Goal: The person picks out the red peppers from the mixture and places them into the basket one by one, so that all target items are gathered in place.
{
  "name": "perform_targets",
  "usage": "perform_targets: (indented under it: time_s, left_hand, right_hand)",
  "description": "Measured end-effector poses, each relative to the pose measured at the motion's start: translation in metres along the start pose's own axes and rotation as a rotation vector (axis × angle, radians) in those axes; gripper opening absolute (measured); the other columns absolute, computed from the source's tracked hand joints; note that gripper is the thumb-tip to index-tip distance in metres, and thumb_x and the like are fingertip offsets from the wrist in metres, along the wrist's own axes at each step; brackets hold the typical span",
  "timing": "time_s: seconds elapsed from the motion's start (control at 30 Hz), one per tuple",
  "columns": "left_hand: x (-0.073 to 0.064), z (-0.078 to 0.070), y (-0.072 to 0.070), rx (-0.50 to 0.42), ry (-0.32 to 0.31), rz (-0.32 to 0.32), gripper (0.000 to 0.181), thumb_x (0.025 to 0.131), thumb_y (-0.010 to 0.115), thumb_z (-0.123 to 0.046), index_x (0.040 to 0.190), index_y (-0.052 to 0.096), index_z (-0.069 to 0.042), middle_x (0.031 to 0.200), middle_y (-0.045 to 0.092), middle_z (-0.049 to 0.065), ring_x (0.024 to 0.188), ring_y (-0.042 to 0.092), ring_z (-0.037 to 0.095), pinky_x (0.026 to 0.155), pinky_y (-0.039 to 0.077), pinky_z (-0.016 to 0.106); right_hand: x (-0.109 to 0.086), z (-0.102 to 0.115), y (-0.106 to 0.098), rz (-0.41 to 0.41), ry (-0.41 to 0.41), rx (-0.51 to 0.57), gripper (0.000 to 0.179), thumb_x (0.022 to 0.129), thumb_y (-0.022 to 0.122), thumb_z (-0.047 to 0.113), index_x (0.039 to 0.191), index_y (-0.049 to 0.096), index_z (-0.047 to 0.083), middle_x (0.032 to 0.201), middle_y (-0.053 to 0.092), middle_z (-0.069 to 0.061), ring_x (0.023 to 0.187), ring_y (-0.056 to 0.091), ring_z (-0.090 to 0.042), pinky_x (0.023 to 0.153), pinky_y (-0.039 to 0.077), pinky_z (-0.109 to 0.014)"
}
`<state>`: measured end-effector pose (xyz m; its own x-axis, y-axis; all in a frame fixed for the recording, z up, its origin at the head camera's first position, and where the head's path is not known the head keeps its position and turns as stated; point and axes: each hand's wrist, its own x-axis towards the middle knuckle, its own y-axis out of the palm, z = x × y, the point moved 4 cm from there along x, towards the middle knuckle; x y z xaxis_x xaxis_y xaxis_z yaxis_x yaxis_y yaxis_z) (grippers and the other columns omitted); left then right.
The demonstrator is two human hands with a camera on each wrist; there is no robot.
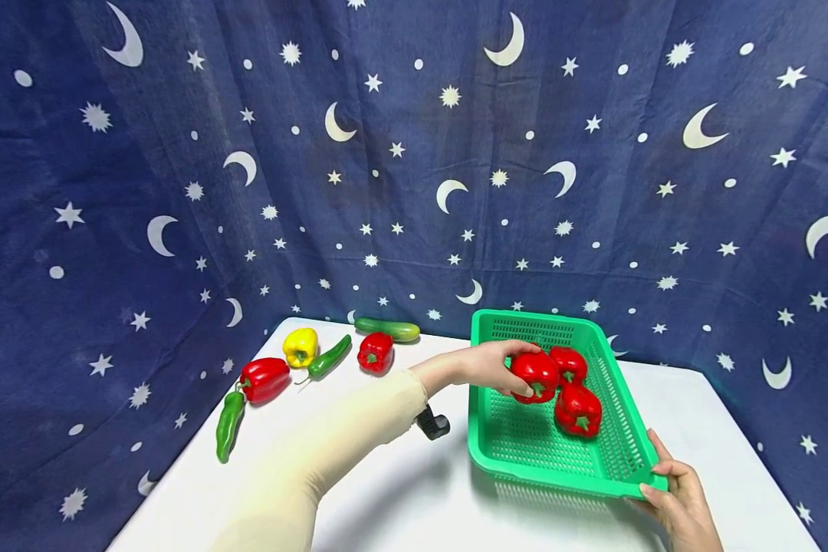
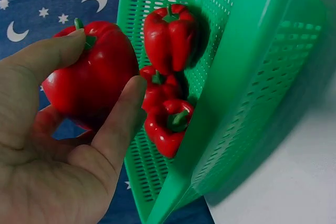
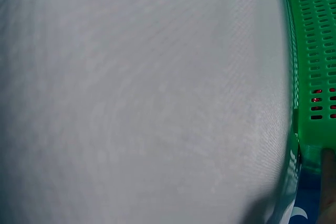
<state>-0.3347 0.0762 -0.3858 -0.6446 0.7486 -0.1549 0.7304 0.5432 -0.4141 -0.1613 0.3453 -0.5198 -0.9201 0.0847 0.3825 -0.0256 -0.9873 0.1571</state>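
Observation:
My left hand (image 1: pixel 486 366) holds a red bell pepper (image 1: pixel 537 377) over the left part of a green plastic basket (image 1: pixel 478 425). Thumb and fingers spread around the pepper (image 2: pixel 100 77) in the left wrist view, its green stem (image 2: pixel 79 23) near one fingertip. Three more red peppers lie in the basket there, one pepper (image 2: pixel 170 38) apart from a touching pair (image 2: pixel 170 129). The head view shows only two of them, a rear pepper (image 1: pixel 569 365) and a nearer one (image 1: pixel 578 411). With my right hand (image 1: pixel 683 502) I grip the basket's near right corner, thumb over the rim.
On the white table (image 1: pixel 359 429) at left lie a red pepper (image 1: pixel 376 353), another red pepper (image 1: pixel 264 380), a yellow pepper (image 1: pixel 300 347), a cucumber (image 1: pixel 388 330) and two green chili peppers (image 1: pixel 327 357). A dark blue curtain (image 1: pixel 400 253) with moons and stars surrounds the table.

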Motion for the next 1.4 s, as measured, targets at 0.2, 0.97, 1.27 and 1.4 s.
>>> perform_targets:
  time_s: [0.2,0.97,1.27,1.4]
  left_hand:
    - [0.013,0.003,0.008,-0.001,-0.031,0.007,0.075,0.084,0.083,-0.003,0.15,0.05,-0.018,0.121,0.056,-0.001,0.085,0.066,0.016,0.08,0.061,0.038]
    - [0.031,0.015,0.038,0.166,-0.195,0.055,0.069,0.082,0.075,0.005,0.145,0.053,-0.015,0.115,0.055,0.001,0.094,0.057,0.013,0.076,0.061,0.036]
    - [0.038,0.019,0.037,0.322,-0.27,0.045,0.073,0.084,0.083,-0.001,0.148,0.052,-0.017,0.125,0.055,0.004,0.099,0.058,0.014,0.076,0.061,0.033]
    - [0.037,0.02,0.037,0.262,-0.281,0.05,0.074,0.083,0.082,0.002,0.148,0.051,-0.013,0.121,0.056,0.006,0.097,0.059,0.016,0.081,0.061,0.037]
  right_hand:
    - [0.001,0.002,0.001,-0.023,0.033,-0.07,0.03,0.1,0.041,-0.015,0.12,0.037,0.006,0.168,0.02,0.003,0.124,0.046,0.008,0.078,0.056,-0.023]
    - [0.001,0.003,0.0,-0.042,0.11,-0.101,0.026,0.102,0.042,-0.011,0.119,0.033,0.006,0.171,0.012,-0.001,0.122,0.047,0.013,0.08,0.056,-0.022]
    - [-0.001,0.005,0.002,-0.013,0.087,-0.079,0.024,0.103,0.04,-0.011,0.118,0.034,0.006,0.169,0.016,0.004,0.124,0.047,0.013,0.08,0.057,-0.023]
    - [-0.001,0.005,0.002,-0.018,0.099,-0.083,0.024,0.103,0.042,-0.01,0.118,0.034,0.007,0.169,0.016,0.005,0.123,0.049,0.011,0.079,0.057,-0.024]
